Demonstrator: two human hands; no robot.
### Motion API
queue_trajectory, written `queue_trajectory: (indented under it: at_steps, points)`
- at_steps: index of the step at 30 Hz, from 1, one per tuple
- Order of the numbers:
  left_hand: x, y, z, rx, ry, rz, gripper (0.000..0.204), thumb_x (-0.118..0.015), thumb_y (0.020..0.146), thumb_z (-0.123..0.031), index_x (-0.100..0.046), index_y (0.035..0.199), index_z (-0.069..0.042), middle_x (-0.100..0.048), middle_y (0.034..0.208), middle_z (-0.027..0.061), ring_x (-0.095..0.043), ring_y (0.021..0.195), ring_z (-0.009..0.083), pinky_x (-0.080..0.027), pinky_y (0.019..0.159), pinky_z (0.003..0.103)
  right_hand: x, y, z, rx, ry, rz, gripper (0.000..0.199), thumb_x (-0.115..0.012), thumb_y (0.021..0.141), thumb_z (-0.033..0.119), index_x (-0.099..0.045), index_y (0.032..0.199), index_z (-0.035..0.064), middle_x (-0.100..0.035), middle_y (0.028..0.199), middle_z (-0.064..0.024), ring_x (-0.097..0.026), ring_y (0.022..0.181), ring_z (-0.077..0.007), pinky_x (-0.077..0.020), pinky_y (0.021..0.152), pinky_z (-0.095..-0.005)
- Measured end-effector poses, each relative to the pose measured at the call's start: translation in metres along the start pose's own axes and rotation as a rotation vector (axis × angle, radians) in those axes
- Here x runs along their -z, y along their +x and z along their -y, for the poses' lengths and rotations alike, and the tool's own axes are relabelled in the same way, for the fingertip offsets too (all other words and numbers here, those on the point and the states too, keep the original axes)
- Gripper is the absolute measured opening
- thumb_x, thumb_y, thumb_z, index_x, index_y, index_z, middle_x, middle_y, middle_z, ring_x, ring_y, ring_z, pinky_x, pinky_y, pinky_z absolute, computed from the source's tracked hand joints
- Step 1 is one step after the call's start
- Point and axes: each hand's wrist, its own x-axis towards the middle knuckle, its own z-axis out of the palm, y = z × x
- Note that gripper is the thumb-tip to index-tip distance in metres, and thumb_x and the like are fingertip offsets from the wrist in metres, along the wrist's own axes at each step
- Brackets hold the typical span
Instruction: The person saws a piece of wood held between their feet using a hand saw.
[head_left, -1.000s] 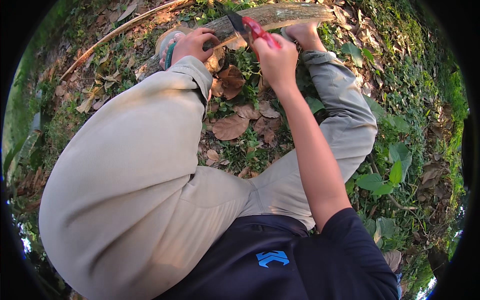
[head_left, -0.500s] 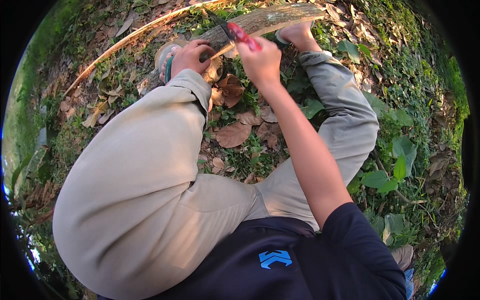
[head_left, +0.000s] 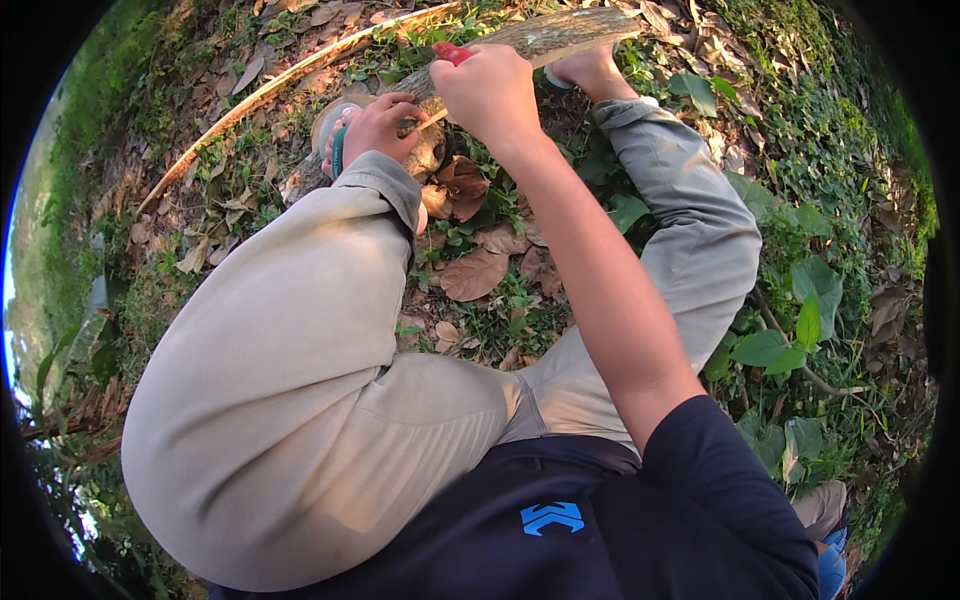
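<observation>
My right hand [head_left: 490,92] is closed round the red handle [head_left: 452,53] of a knife, over the log. The blade is hidden behind the hand now. To its left, my left hand [head_left: 382,130] curls its fingers on the near end of a thin pale wooden strip [head_left: 435,119], beside my left foot. The strip runs up to the right and passes behind my right hand. Beneath both hands lies a grey-barked log [head_left: 575,30], slanting from lower left to upper right, with a pale edge on its near side.
A long curved pale strip of wood [head_left: 290,75] lies on the ground at the far left. Dry brown leaves [head_left: 473,275] and grass spread between my legs. Green leafy plants [head_left: 765,348] grow at the right. My sandalled feet flank the log.
My right hand has moved left and slightly up, toward my left hand, and turned so that the knife's blade no longer shows. The left hand stays in nearly the same place.
</observation>
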Motion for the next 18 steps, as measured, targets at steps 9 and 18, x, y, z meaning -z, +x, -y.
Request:
queue_trajectory:
  at_steps: [9,18]
  points:
    - [0.002,-0.016,0.005,-0.025,-0.003,-0.057,0.021,-0.077,0.081,-0.015,-0.076,0.101,-0.02,-0.069,0.126,-0.0013,-0.065,0.118,0.0233,-0.05,0.098,0.042,0.082,-0.201,-0.112,0.026,0.166,0.051,0.007,-0.06,0.083,0.002,-0.06,0.077,-0.0009,-0.05,0.056,-0.0013,-0.047,0.051,-0.0078,-0.0404,0.05,-0.0284]
    - [0.003,0.0,-0.002,-0.028,-0.036,-0.022,0.018,-0.077,0.081,-0.019,-0.075,0.099,-0.019,-0.07,0.126,0.0022,-0.067,0.116,0.0264,-0.05,0.097,0.041,0.045,-0.011,0.036,0.094,-0.095,0.111,0.027,-0.063,0.084,0.018,-0.068,0.082,-0.0081,-0.064,0.069,-0.0291,-0.069,0.068,-0.0431,-0.0539,0.066,-0.0468]
